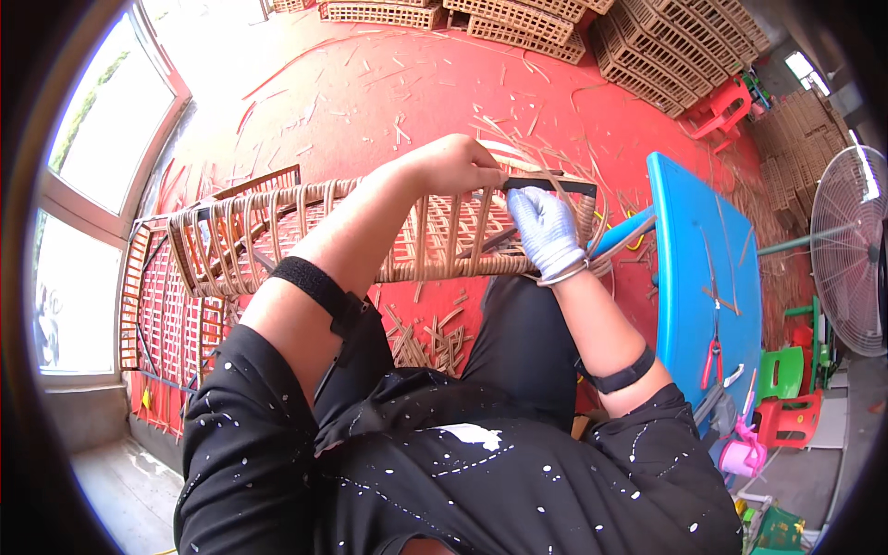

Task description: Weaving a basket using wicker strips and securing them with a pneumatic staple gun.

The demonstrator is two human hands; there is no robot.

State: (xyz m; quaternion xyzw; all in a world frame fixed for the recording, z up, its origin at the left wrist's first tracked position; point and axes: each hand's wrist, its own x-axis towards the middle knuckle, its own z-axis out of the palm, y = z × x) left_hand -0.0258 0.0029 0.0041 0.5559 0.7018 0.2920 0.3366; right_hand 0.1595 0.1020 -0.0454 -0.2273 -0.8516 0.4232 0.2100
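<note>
A long woven rattan basket point(435, 236) with a dark metal frame lies across my thighs, its rim wrapped in tan strips. At the far rim, near its right end, my bare left hand point(455, 166) is closed, its fingertips pinching a rattan strip point(541, 169). My right hand point(544, 227) wears a pale knit glove. It is closed at the right end of the basket, beside a bare black frame bar point(564, 187), with the fingers partly hidden. The two hands nearly meet. Loose strip ends curl out behind and to the right of them.
A blue table point(708, 277) stands at my right with red-handled pliers point(711, 363) on it. Farther right is a large fan point(851, 250). Another woven frame point(176, 305) leans at the left. Strip scraps point(430, 342) litter the red floor, and basket stacks point(666, 55) stand at the back.
</note>
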